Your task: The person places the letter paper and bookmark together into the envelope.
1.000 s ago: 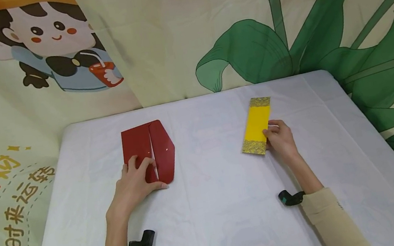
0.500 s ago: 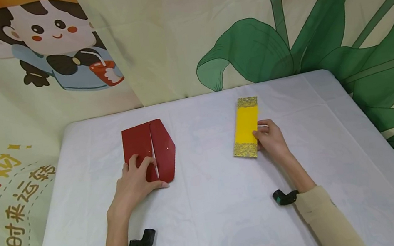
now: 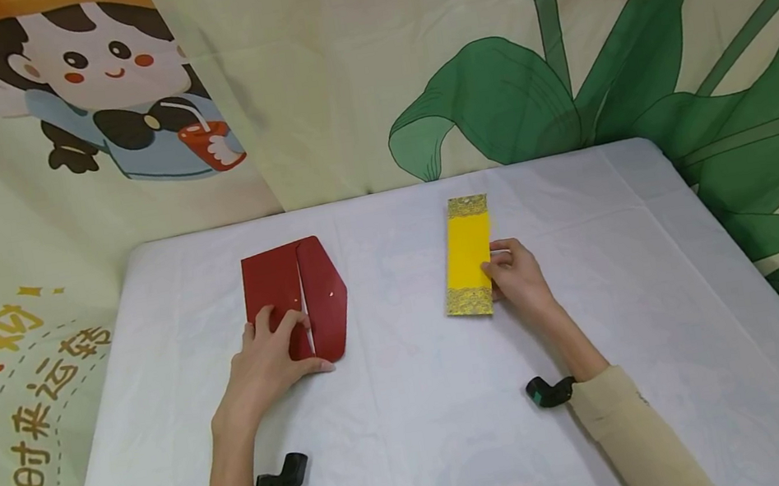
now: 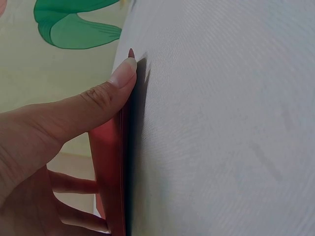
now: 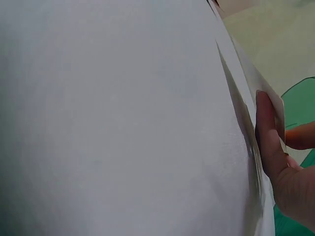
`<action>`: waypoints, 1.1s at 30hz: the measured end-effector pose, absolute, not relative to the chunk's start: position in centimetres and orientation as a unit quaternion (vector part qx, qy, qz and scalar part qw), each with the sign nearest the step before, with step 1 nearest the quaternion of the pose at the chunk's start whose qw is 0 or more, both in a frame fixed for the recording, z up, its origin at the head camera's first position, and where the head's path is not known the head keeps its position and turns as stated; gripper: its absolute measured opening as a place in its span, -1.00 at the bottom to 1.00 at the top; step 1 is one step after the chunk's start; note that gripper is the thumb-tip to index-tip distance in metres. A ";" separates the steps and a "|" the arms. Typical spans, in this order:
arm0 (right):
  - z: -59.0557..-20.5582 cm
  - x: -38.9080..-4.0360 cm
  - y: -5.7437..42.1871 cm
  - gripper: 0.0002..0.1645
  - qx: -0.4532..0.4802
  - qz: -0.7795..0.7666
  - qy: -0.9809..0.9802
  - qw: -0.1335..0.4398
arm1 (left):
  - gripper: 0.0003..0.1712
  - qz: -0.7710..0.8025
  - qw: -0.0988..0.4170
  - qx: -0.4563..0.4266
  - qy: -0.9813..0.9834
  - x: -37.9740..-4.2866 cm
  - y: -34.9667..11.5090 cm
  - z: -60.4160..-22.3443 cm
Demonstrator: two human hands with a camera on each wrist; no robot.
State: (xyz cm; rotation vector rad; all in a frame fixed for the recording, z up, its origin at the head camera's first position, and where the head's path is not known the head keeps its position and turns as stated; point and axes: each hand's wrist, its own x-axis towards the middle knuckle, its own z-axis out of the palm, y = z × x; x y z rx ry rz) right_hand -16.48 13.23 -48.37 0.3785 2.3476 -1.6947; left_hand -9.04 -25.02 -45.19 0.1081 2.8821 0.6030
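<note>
Resting over the near part of a red envelope (image 3: 270, 276), the person's left hand (image 3: 264, 362) is spreading its thumb well away from its bent fingers. The left wrist view is showing the thumb (image 4: 106, 96) bearing against the near edge while other fingers are reaching to the red surface, so the hand is gripping the envelope, probably to steady it against sliding. The index finger is bending at a narrow pale gap (image 3: 302, 288) between the main panel and the pointed flap (image 3: 327, 297); perhaps it is holding that gap apart, though whether its tip is going inside cannot be told.

Well apart on the other side, the right hand (image 3: 522, 278) is pinching a yellow strip (image 3: 467, 249) by the near half of its right edge, thumb on top and fingers beneath. That edge grip is leaving nearly all the yellow face and both patterned gold end bands uncovered, and the far end is pointing away from the person. In the right wrist view the strip is standing clear of the white tablecloth (image 5: 123, 123) where the fingers are holding it, presumably because they need room underneath. The envelope is lying on the cloth, its flap facing the strip across the space between them.
</note>
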 end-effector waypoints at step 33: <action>-48.6 -16.2 6.4 -0.50 0.042 -0.590 0.796 0.126 | -0.23 0.208 0.089 0.038 0.973 -9.0 -25.2 -45.4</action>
